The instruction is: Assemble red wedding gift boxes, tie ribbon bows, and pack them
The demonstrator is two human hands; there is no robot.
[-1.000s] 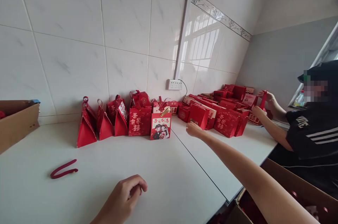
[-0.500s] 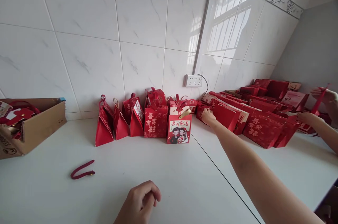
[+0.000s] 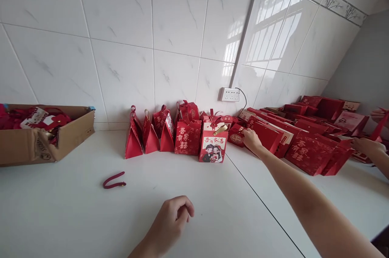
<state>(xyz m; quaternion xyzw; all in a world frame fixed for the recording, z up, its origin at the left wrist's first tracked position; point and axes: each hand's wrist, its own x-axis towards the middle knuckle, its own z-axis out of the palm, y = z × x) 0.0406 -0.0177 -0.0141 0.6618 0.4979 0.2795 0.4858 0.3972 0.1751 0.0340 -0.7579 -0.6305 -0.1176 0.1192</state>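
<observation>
Reaching far to the right, my right hand [image 3: 251,140] has its fingers closed on the edge of a small red gift box [image 3: 236,134] with a round gold emblem. My left hand [image 3: 174,219] rests over the white table near the front, fingers curled in, with nothing visible in them. Close to the right hand stands a gift box with a cartoon couple [image 3: 212,148] and a gold ribbon handle. Beside it is a red box with white characters [image 3: 187,138]. A dark red ribbon strap [image 3: 114,181] lies bent on the table to the left.
Several peaked red boxes [image 3: 133,140] stand along the tiled wall. An open cardboard carton [image 3: 75,132] of red pieces sits at left. Rows of red boxes [image 3: 306,150] fill the right side, where another person's hands [image 3: 366,146] work. A power strip [image 3: 230,94] is on the wall.
The view has turned left, so everything sits further right in the picture. The small emblem box by my right hand now shows more of its front. My left hand stays curled.
</observation>
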